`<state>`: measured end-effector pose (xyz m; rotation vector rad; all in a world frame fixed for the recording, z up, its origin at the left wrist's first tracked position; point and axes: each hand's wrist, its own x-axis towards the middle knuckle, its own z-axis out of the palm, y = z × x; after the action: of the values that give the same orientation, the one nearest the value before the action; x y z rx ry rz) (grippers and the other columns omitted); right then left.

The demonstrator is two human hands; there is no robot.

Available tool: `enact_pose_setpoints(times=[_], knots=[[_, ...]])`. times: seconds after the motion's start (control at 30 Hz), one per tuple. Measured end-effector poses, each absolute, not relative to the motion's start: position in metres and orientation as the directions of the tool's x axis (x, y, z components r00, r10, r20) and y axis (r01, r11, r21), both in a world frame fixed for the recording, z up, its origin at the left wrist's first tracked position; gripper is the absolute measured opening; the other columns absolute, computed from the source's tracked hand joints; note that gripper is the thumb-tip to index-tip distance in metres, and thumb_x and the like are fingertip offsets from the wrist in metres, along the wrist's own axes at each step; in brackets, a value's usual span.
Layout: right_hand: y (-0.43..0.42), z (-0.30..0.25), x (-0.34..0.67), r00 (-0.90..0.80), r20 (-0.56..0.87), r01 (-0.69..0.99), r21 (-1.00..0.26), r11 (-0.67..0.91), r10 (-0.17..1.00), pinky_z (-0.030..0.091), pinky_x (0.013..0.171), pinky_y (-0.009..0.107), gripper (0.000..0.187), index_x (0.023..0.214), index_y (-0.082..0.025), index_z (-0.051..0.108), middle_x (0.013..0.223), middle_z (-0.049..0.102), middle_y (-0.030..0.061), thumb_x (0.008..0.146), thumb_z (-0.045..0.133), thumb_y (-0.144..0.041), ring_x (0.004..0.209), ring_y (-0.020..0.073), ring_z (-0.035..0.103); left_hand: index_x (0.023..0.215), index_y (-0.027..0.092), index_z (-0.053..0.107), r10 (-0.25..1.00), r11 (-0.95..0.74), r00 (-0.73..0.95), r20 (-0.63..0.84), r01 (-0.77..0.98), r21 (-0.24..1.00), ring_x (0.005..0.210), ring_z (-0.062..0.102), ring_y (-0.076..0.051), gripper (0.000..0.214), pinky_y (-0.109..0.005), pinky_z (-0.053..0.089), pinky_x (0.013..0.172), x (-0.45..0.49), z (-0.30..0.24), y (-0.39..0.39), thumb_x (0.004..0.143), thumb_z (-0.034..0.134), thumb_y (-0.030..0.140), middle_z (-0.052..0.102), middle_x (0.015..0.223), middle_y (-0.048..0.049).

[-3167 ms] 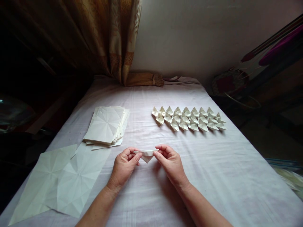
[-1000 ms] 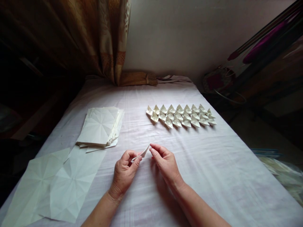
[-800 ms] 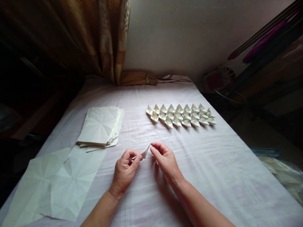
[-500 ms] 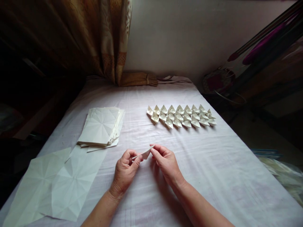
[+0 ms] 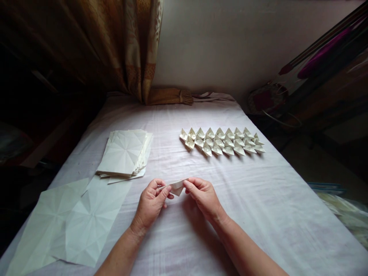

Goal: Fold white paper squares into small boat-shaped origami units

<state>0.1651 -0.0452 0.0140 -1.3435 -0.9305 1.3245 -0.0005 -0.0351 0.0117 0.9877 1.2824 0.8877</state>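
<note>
Between my two hands is a small folded piece of white paper (image 5: 177, 188), pointed at its lower side. My left hand (image 5: 152, 202) pinches its left end between thumb and fingers. Its right end is in a pinch of my right hand (image 5: 204, 197). Both hands are raised a little over the cloth-covered surface (image 5: 178, 237). Beyond them, to the right, several small folded paper boats (image 5: 220, 142) stand close together in rows. Fingertips behind the paper are partly hidden.
A stack of creased white sheets (image 5: 123, 153) lies at the left. Nearer me, two large creased sheets (image 5: 89, 218) overlap. A patterned curtain (image 5: 143, 57) hangs at the back left, and its tasselled tie (image 5: 172, 96) rests on the far edge.
The folded paper has turned between my hands, so more of its broad face shows and its point faces down toward me. Both hands keep hold of it. The view has shifted slightly.
</note>
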Motion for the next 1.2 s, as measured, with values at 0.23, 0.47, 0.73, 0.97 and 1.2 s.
enact_pose_setpoints(times=[0.23, 0.47, 0.73, 0.97, 1.2], knots=[[-0.038, 0.019, 0.179, -0.067, -0.316, -0.122, -0.939, -0.322, 0.946, 0.028, 0.047, 0.022, 0.034, 0.062, -0.017, 0.067, 0.055, 0.057, -0.0019, 0.069, 0.073, -0.050, 0.049, 0.0079, 0.039, 0.080, 0.015, 0.062, 0.943, 0.325, 0.079, -0.324, 0.000, 0.946, 0.044, 0.051, -0.008, 0.046, -0.017, 0.036, 0.038, -0.006, 0.009, -0.034, 0.065, 0.075, 0.057, 0.068, 0.063, -0.0026], [-0.037, 0.011, 0.183, -0.070, -0.379, -0.206, -0.900, -0.385, 0.923, 0.026, 0.044, 0.020, 0.032, 0.064, -0.016, 0.070, 0.060, 0.067, 0.0017, 0.064, 0.077, -0.047, 0.045, 0.0060, 0.040, 0.082, 0.017, 0.069, 0.961, 0.272, 0.039, -0.273, 0.032, 0.962, 0.036, 0.036, -0.004, 0.041, -0.017, 0.026, 0.034, -0.008, 0.007, -0.034, 0.068, 0.074, 0.055, 0.054, 0.052, 0.0054], [-0.037, 0.010, 0.183, -0.080, -0.371, -0.264, -0.887, -0.379, 0.925, 0.025, 0.042, 0.018, 0.034, 0.074, -0.016, 0.073, 0.059, 0.066, 0.0011, 0.063, 0.079, -0.048, 0.044, 0.0060, 0.042, 0.083, 0.016, 0.061, 0.936, 0.341, 0.078, -0.343, 0.028, 0.940, 0.040, 0.047, -0.007, 0.049, -0.014, 0.028, 0.031, -0.004, 0.008, -0.032, 0.068, 0.070, 0.062, 0.057, 0.055, 0.0039], [-0.041, 0.006, 0.179, -0.033, -0.302, -0.241, -0.923, -0.300, 0.953, 0.027, 0.039, 0.018, 0.039, 0.068, -0.016, 0.073, 0.056, 0.067, 0.0015, 0.059, 0.080, -0.053, 0.043, 0.0067, 0.045, 0.083, 0.014, 0.061, 0.947, 0.304, 0.099, -0.305, 0.020, 0.952, 0.052, 0.062, -0.012, 0.049, -0.014, 0.031, 0.032, -0.003, 0.008, -0.030, 0.067, 0.071, 0.059, 0.072, 0.078, -0.0078], [-0.050, 0.003, 0.174, 0.029, -0.220, -0.237, -0.949, -0.208, 0.975, 0.034, 0.039, 0.019, 0.043, 0.074, -0.017, 0.074, 0.065, 0.071, 0.0047, 0.056, 0.081, -0.056, 0.049, 0.0122, 0.058, 0.082, 0.013, 0.063, 0.961, 0.241, 0.130, -0.243, 0.027, 0.970, 0.062, 0.068, -0.016, 0.046, -0.014, 0.032, 0.035, -0.008, 0.011, -0.033, 0.067, 0.070, 0.057, 0.074, 0.087, -0.0127]])
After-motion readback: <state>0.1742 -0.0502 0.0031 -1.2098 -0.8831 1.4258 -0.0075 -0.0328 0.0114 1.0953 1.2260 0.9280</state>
